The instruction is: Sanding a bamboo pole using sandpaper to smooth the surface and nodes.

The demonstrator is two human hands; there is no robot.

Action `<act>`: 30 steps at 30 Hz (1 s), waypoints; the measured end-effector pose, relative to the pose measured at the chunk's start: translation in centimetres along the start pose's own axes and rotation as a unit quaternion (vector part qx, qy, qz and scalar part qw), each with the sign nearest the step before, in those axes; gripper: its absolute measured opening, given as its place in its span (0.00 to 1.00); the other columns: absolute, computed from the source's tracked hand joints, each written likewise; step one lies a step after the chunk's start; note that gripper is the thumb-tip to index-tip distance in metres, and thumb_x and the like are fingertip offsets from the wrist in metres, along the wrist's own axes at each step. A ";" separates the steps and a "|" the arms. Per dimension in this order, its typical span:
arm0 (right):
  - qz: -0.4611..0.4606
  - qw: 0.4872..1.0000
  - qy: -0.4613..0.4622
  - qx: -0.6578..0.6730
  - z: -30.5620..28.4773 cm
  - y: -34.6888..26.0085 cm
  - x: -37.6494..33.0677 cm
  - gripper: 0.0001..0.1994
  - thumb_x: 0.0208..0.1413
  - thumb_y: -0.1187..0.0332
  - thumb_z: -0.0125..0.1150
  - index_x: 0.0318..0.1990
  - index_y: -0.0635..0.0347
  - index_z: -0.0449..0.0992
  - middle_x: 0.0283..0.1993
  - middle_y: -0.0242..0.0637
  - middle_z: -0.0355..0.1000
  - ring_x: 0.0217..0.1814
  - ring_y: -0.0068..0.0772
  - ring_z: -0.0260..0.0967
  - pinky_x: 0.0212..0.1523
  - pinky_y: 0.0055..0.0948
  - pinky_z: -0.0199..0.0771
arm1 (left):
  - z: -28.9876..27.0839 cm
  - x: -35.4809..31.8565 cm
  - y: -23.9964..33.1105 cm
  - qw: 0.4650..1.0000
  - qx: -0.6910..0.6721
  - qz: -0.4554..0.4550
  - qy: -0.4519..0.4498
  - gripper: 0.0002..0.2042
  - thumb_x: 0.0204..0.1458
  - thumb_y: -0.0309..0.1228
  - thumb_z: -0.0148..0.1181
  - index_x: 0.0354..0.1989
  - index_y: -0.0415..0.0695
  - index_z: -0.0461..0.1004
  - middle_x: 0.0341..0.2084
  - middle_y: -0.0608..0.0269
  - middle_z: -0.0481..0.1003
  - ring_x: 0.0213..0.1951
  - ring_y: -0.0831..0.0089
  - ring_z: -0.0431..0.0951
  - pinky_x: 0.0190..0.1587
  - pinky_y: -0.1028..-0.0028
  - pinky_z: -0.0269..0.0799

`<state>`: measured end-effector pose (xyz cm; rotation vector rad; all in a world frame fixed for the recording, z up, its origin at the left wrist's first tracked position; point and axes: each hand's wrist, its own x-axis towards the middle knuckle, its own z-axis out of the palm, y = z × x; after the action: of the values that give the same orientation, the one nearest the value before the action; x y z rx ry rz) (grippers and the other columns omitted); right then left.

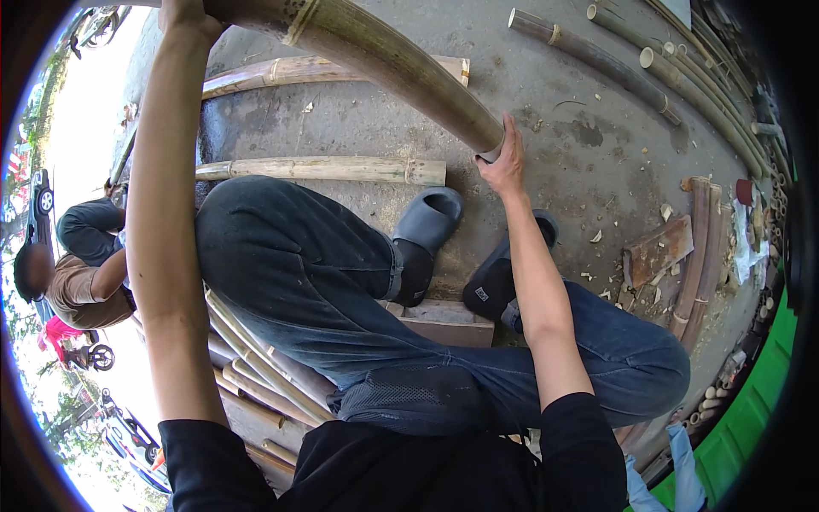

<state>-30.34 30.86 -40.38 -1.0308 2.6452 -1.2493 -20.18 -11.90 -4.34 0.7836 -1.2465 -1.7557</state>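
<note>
A thick brown-green bamboo pole (384, 60) slants across the top of the view, raised in front of me. My right hand (505, 160) grips its cut lower end, thumb beneath and fingers along the far side. Far up at the left, my left hand (189, 19) is on the pole's other part, its fingers mostly hidden behind the wrist and the frame edge. Below the pole, a pale split bamboo length (341, 171) lies on the ground near my shoes. Another split length (333, 70) rests farther off, partly covered by the raised pole.
More bamboo poles (589, 64) lie at the upper right. A wooden block (659, 250) and brown bamboo pieces (701, 247) are at the right, before a green panel (751, 410). Bamboo strips (256, 375) lie at my left. Another person (85, 286) crouches at the far left.
</note>
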 end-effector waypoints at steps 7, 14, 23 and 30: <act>0.040 0.999 -0.001 -0.037 0.7 -0.9 0.1 0.58 0.39 0.73 0.80 0.79 0.56 0.49 0.79 0.51 0.56 0.83 0.57 0.48 0.81 0.54 0.48 | -1.1 1.6 -0.2 1.000 0.018 0.009 0.002 0.32 0.47 0.53 0.71 0.53 0.43 0.72 0.43 0.51 0.77 0.47 0.51 0.80 0.55 0.50 0.78; -0.024 1.000 0.000 -0.004 0.2 -0.1 0.4 0.58 0.38 0.72 0.81 0.79 0.53 0.49 0.76 0.55 0.59 0.78 0.60 0.57 0.77 0.53 0.58 | -0.6 0.0 -0.1 0.998 0.051 -0.024 0.008 0.36 0.45 0.55 0.71 0.56 0.40 0.71 0.44 0.50 0.77 0.47 0.49 0.80 0.56 0.47 0.77; -0.071 0.996 0.052 -0.026 1.5 -2.6 0.7 0.58 0.40 0.73 0.82 0.78 0.58 0.49 0.76 0.55 0.59 0.77 0.61 0.58 0.76 0.53 0.60 | 0.1 0.4 -0.1 0.999 0.015 -0.039 0.031 0.35 0.45 0.55 0.71 0.55 0.42 0.73 0.44 0.51 0.78 0.47 0.51 0.80 0.59 0.49 0.76; -0.044 0.999 0.009 -0.003 -0.2 -0.7 0.7 0.58 0.39 0.69 0.84 0.78 0.56 0.50 0.76 0.58 0.58 0.77 0.62 0.58 0.75 0.54 0.61 | 1.4 -1.4 0.5 0.999 0.033 -0.013 -0.040 0.34 0.45 0.54 0.72 0.54 0.42 0.73 0.42 0.51 0.79 0.46 0.51 0.80 0.57 0.48 0.76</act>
<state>-30.56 30.22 -39.59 -1.1537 2.6451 -1.2742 -20.58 -10.10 -3.36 0.7778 -1.3596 -1.7901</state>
